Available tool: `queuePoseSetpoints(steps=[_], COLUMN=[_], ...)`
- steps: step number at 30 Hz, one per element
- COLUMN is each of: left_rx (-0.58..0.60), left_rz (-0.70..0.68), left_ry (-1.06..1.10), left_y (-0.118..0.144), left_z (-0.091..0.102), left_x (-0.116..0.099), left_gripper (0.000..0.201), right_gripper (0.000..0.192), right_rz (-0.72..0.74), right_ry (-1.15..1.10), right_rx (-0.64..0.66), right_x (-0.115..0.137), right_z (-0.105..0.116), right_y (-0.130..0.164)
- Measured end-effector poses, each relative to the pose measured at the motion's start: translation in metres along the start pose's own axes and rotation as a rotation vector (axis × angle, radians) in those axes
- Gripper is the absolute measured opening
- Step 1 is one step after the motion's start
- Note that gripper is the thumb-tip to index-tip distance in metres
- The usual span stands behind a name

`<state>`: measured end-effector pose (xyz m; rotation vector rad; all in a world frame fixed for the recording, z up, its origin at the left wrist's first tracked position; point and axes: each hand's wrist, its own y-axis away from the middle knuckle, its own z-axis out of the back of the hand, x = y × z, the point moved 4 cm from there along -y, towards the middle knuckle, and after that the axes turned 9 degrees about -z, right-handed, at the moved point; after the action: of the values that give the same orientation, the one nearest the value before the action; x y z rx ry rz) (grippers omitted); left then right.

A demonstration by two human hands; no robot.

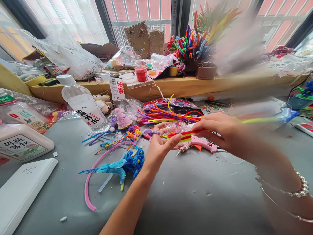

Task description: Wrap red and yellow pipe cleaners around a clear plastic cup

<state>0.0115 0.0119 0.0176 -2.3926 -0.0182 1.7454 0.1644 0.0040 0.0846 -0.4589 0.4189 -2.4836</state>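
Grey table point(195, 202): two hands point(190, 137) pinch one pipe-cleaner bundle point(186, 134).

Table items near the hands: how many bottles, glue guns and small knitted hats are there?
Clear plastic water bottle with white cap: 1
Pink hot glue gun: 1
Small pink knitted cone hat: 1
Total: 3

Head-worn view, forward-down, close over table point(195, 202)

Grey table point(195, 202), pink glue gun point(202, 144), water bottle point(83, 104), loose pipe cleaners point(168, 114), perhaps a white tablet point(22, 192)
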Motion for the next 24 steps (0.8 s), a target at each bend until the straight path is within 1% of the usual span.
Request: queuePoseSetpoints(steps=[7, 11, 13, 15, 19, 22, 24], left_rx=[-0.030, 0.015, 0.049, 0.073, 0.056, 0.029, 0.030], left_rz=[0.025, 0.041, 0.042, 0.047, 0.054, 0.033, 0.028], left_ry=[0.064, 0.068, 0.070, 0.076, 0.079, 0.050, 0.033], left_y=[0.000, -0.002, -0.002, -0.002, 0.002, 0.002, 0.001], left_z=[0.001, 0.004, 0.004, 0.003, -0.001, -0.002, -0.001], left_x=[0.003, 0.007, 0.008, 0.009, 0.006, 0.004, 0.005], left_gripper=[0.050, 0.054, 0.058, 0.062, 0.063, 0.059, 0.059], right_gripper=[0.017, 0.014, 0.016, 0.021, 0.026, 0.023, 0.018], right_rz=[0.008, -0.016, -0.029, -0.016, 0.053, 0.091, 0.087], right_ry=[-0.002, -0.008, 0.005, 0.004, -0.021, -0.020, -0.026], right_rx=[-0.014, -0.020, -0.059, -0.128, -0.234, -0.278, -0.294], right_x=[0.000, 0.001, 0.003, 0.007, 0.021, 0.030, 0.033], right_z=[0.001, 0.003, 0.003, 0.002, -0.007, -0.012, -0.012], right_y=[0.000, 0.000, -0.001, -0.002, -0.003, -0.004, -0.003])
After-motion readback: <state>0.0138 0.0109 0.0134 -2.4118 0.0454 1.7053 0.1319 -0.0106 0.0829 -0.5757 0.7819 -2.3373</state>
